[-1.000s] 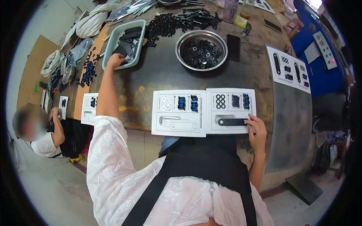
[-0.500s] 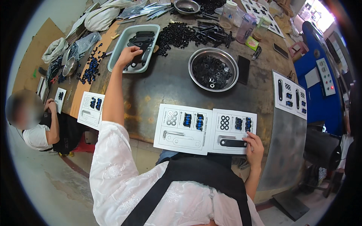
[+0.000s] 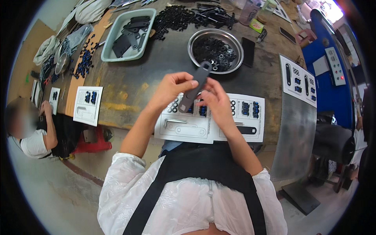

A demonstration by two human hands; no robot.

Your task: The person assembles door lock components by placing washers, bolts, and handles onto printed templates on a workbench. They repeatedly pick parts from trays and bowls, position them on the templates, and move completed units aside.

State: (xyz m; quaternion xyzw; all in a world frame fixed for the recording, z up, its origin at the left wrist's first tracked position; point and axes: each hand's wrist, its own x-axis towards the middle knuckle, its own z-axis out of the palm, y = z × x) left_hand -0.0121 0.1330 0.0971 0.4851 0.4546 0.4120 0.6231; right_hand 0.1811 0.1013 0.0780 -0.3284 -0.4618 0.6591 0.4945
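Over the printed cards, my left hand (image 3: 172,88) pinches a flat black bar (image 3: 193,91) between thumb and fingers. The bar is tilted, with a slot at its upper end and a small square hole at its lower end. Close to the bar's right edge is my right hand (image 3: 216,100), fingers bent and apart; whether a fingertip touches it I cannot tell. Beneath lie a left card (image 3: 162,133) with rings, bolts and a hex key, and a right card (image 3: 256,138) with rings, bolts and another black bar (image 3: 247,130). My hands and the bar hide part of both.
A pale green tray (image 3: 105,55) holds more black bars. Beyond my hands stands a steel bowl (image 3: 192,53) of dark washers, beside a black phone-like slab (image 3: 248,53). Small black parts (image 3: 172,19) are heaped behind. At left sits another person (image 3: 39,137).
My left hand has come back from the green tray to above the cards with a black bar. My right hand has left the right card's edge and risen beside the bar.
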